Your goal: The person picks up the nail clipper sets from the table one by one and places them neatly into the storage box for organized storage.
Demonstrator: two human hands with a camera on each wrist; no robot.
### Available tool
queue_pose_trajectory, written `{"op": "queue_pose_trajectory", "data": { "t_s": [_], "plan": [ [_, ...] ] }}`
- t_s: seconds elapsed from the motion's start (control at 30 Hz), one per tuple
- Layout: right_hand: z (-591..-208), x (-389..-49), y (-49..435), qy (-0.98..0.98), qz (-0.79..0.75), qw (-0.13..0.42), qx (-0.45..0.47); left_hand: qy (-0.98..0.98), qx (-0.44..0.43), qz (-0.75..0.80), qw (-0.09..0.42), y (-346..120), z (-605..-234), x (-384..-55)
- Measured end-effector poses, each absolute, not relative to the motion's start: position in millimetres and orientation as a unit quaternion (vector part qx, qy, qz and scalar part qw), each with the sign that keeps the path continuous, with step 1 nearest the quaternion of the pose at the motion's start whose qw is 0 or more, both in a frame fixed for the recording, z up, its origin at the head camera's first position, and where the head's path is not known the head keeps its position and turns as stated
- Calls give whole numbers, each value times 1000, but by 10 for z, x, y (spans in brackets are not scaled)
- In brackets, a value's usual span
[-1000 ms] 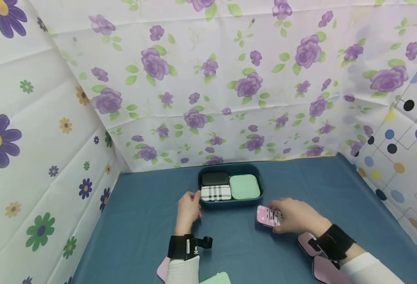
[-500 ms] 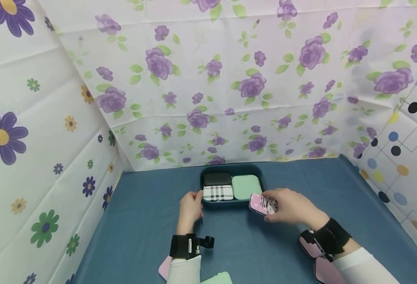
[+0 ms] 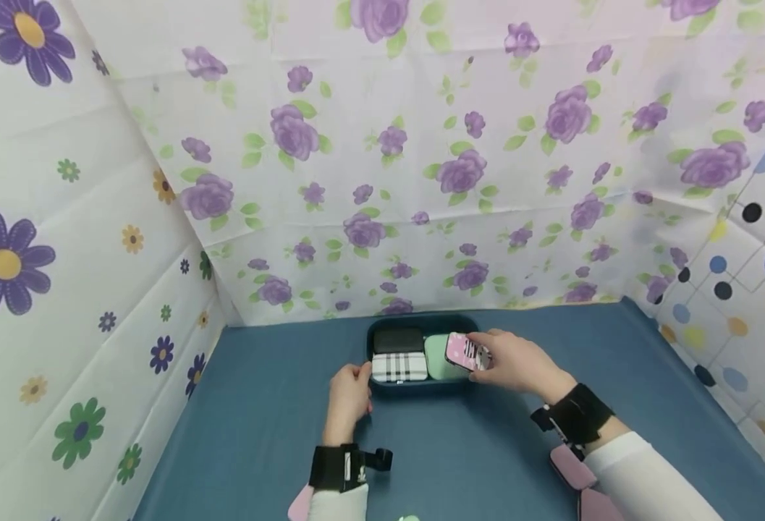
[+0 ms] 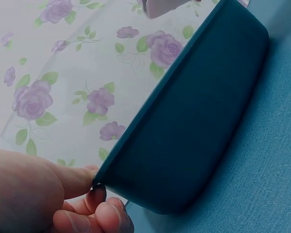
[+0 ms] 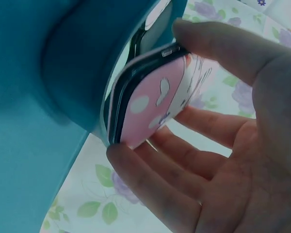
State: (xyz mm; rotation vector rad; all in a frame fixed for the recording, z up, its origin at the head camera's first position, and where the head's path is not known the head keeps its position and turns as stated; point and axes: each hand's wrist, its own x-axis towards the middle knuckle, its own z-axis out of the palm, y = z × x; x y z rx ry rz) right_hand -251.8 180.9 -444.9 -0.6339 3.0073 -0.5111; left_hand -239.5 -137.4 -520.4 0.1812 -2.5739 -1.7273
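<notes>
A dark teal bin (image 3: 421,386) stands at the back of the table in the head view. My left hand (image 3: 348,394) pinches its near left rim between thumb and fingers; the left wrist view shows the thumb (image 4: 80,179) over the edge. My right hand (image 3: 519,359) holds a small pink cartoon-print case (image 3: 463,352) above the bin's right end. In the right wrist view the case (image 5: 153,99) has a dark rim and a small clasp, with fingers and thumb on its edges. Inside the bin lie a black case (image 3: 398,340), a plaid case (image 3: 399,367) and a mint green case (image 3: 436,354), partly hidden.
Two pink cases (image 3: 572,467) lie near the right forearm, partly covered by the sleeve. Another pink case (image 3: 300,504) shows beside the left sleeve, and a sliver of a mint case (image 3: 410,518) at the bottom edge. Patterned cloth walls (image 3: 369,159) enclose the blue table (image 3: 265,420).
My right hand has carried the pink cartoon-print case up and left, from the table in front of the bin to over the mint green case. The left hand keeps its pinch on the rim.
</notes>
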Motion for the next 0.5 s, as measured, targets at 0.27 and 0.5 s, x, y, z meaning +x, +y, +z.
{"op": "queue_pose_trajectory", "data": {
  "t_s": [0.27, 0.5],
  "plan": [
    [-4514, -2743, 1586, 972, -126, 9, -200, -825, 60, -561, 10, -1406, -5262, -2331],
    [-4629, -2980, 1436, 977, -72, 7, -201, -827, 58, -560, 6, -1387, -5241, -2351]
  ]
}}
